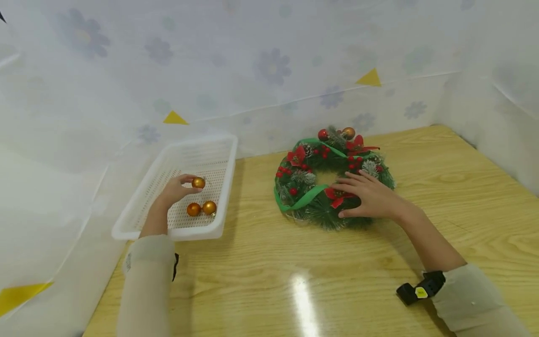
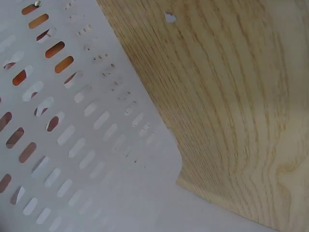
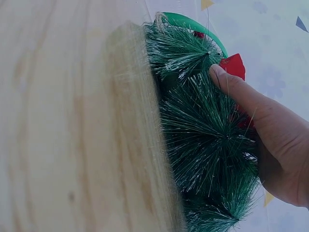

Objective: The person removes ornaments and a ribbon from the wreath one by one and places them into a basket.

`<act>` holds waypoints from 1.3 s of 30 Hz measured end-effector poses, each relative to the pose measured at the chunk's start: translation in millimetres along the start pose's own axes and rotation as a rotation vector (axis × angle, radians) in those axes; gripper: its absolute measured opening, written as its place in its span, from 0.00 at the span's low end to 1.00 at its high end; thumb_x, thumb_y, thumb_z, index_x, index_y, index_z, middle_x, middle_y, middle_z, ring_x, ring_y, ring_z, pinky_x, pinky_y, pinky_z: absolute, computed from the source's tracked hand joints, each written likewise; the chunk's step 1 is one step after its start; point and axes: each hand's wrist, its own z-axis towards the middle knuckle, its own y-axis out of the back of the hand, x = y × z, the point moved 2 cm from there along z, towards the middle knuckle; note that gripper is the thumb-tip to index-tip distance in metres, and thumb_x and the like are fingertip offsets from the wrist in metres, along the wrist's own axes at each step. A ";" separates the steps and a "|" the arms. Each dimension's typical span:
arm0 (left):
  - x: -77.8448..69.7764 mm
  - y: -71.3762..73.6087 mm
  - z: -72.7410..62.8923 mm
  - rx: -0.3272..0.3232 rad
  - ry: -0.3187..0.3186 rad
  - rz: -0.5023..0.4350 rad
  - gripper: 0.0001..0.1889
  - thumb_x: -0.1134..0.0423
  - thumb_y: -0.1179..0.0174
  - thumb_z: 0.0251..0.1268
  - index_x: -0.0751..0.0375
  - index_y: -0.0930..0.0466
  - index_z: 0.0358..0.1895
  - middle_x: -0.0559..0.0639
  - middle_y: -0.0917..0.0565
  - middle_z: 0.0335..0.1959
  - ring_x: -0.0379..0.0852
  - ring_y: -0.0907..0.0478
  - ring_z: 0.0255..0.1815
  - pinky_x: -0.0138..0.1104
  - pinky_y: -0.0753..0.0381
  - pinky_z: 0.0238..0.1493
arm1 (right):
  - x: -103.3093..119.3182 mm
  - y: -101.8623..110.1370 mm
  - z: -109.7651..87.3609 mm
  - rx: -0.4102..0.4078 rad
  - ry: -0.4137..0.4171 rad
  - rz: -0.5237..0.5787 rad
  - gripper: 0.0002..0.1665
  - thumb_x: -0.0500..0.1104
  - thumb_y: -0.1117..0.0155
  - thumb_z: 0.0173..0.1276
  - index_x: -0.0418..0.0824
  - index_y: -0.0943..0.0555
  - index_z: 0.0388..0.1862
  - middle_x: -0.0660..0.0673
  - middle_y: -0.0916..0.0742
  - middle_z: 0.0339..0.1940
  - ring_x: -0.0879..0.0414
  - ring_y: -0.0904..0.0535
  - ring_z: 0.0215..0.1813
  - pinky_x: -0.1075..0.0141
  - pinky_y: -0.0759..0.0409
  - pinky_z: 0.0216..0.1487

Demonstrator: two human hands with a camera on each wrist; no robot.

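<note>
In the head view my left hand [image 1: 173, 191] reaches into a white plastic basket [image 1: 232, 173], thumb and fingertips around a gold Christmas ball [image 1: 198, 182]. Two more balls, one orange-gold [image 1: 193, 209] and one gold [image 1: 209, 208], lie on the basket floor nearer me. A green Christmas wreath [image 1: 320, 213] with red flowers, berries and a green ribbon [image 1: 309, 197] lies on the table. On its near right part rests my right hand [image 1: 370, 196], fingers spread, by a red flower [image 1: 337, 197]. The right wrist view shows the thumb [image 3: 236, 89] against the needles [image 3: 203, 130].
The wooden table [image 1: 261, 271] runs between basket and wreath. Behind stands a white flowered sheet [image 1: 236, 61] with yellow triangles. In the left wrist view the slotted basket wall [image 2: 120, 169] hides most of the left hand. A red ball and a gold ball [image 1: 348, 133] sit at the wreath's far edge.
</note>
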 end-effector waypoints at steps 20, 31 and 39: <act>5.5 -18.3 3.4 0.223 0.065 0.159 0.30 0.55 0.45 0.65 0.76 0.38 0.61 0.77 0.37 0.58 0.69 0.38 0.58 0.53 0.35 0.56 | 1.8 0.7 0.4 -0.022 0.017 -0.028 0.47 0.68 0.40 0.55 0.41 0.34 0.67 0.38 0.31 0.65 0.38 0.46 0.68 0.44 0.57 0.66; 3.8 -18.6 2.7 0.227 0.074 0.205 0.29 0.55 0.45 0.65 0.74 0.36 0.60 0.77 0.38 0.59 0.69 0.38 0.58 0.53 0.36 0.57 | 1.7 1.0 0.4 -0.011 0.010 -0.016 0.48 0.68 0.40 0.55 0.42 0.34 0.67 0.38 0.31 0.65 0.38 0.47 0.68 0.43 0.57 0.66; -7.3 -8.9 5.7 0.051 -0.053 0.284 0.28 0.57 0.42 0.63 0.76 0.35 0.59 0.76 0.35 0.58 0.70 0.41 0.60 0.55 0.40 0.59 | 1.1 0.2 -0.5 -0.008 0.005 -0.014 0.47 0.68 0.40 0.55 0.43 0.34 0.67 0.38 0.31 0.66 0.38 0.47 0.69 0.43 0.58 0.66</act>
